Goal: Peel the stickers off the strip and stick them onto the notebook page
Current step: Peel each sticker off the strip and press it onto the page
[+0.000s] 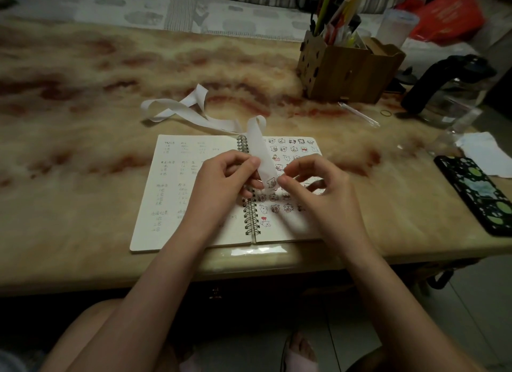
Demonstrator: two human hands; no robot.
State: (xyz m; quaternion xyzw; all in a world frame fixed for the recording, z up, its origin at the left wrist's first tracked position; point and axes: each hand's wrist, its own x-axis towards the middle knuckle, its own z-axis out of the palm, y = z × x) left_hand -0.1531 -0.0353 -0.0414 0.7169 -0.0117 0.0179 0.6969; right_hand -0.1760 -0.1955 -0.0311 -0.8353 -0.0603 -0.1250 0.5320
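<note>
An open spiral notebook (177, 194) lies at the table's front edge. Its right page (293, 150) carries several small cartoon stickers in rows. A long white backing strip (257, 147) curls from the table behind the notebook down to my hands above the spiral. My left hand (221, 183) pinches the strip's lower end. My right hand (318, 189) pinches at a small sticker (271, 182) on that end, thumb and forefinger together. The hands hide part of both pages.
A wooden pen holder (349, 70) with pens stands at the back right. A dark kettle (448, 86), a phone in a spotted case (479, 191), white paper (482, 150) and a rubber band (386, 112) lie on the right. The marble-patterned table (83, 122) spreads to the left.
</note>
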